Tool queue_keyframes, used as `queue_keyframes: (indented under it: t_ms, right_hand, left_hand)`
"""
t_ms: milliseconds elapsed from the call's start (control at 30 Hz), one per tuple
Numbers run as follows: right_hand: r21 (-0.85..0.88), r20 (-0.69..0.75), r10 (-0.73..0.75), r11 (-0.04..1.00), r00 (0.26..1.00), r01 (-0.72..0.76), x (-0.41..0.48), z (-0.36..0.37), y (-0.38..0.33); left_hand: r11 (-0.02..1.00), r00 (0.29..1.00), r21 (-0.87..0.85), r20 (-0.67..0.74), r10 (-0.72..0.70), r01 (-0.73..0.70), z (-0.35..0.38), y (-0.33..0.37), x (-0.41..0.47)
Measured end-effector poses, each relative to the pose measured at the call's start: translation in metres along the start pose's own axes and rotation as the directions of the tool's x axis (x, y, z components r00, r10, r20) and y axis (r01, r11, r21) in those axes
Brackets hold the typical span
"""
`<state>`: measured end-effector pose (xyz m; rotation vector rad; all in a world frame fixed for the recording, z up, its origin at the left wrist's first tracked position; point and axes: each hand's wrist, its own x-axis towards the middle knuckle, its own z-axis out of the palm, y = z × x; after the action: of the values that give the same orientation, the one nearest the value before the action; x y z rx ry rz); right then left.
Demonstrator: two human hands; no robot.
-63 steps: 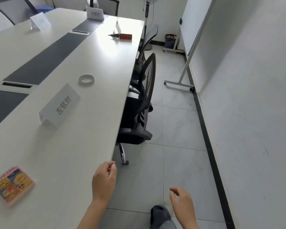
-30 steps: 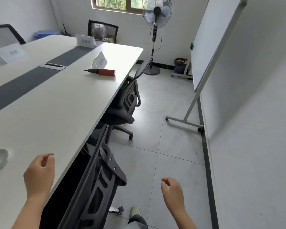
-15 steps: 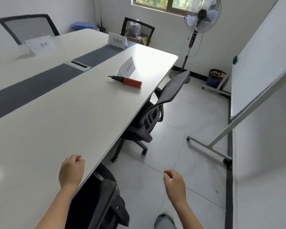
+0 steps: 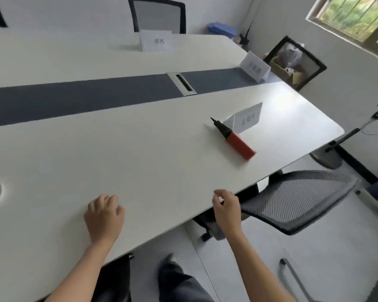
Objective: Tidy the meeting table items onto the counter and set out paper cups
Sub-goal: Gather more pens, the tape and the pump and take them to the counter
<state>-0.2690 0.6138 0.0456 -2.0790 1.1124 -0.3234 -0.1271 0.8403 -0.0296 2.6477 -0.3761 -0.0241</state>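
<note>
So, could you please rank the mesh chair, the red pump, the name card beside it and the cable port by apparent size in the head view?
1. mesh chair, nearest the camera
2. red pump and name card: too alike to rank
3. cable port, farther away

We're in an office meeting room. A long white conference table (image 4: 140, 160) fills the view, with a grey strip (image 4: 74, 99) down its middle and a metal cable hatch (image 4: 181, 83) set into it. Folded name cards (image 4: 156, 41) stand at the seats, black mesh office chairs (image 4: 297, 199) line the sides, and a pedestal fan's base (image 4: 326, 160) sits on the tiled floor (image 4: 260, 269) under the window (image 4: 354, 16).
</note>
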Motion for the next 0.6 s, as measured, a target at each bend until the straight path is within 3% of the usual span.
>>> queue_keyframes:
  t_ms: [300, 500, 600]
  right_hand:
    - [-0.417, -0.038, -0.093, 0.906, 0.995, 0.069, 0.185, -0.015, -0.002]
    - [-0.477, -0.071, 0.11, 0.869, 0.991, -0.131, 0.241, -0.012, 0.006]
    - [-0.563, -0.06, 0.142, 0.813, 0.988, -0.151, 0.243, -0.002, 0.01]
  left_hand:
    - [0.986, 0.992, 0.138, -0.098, -0.083, 0.096, 0.01, 0.005, 0.007]
    - [0.982, 0.989, 0.152, -0.113, -0.093, 0.11, 0.01, 0.007, 0.009]
    - [0.977, 0.987, 0.166, -0.113, -0.116, 0.134, 0.012, 0.005, 0.01]
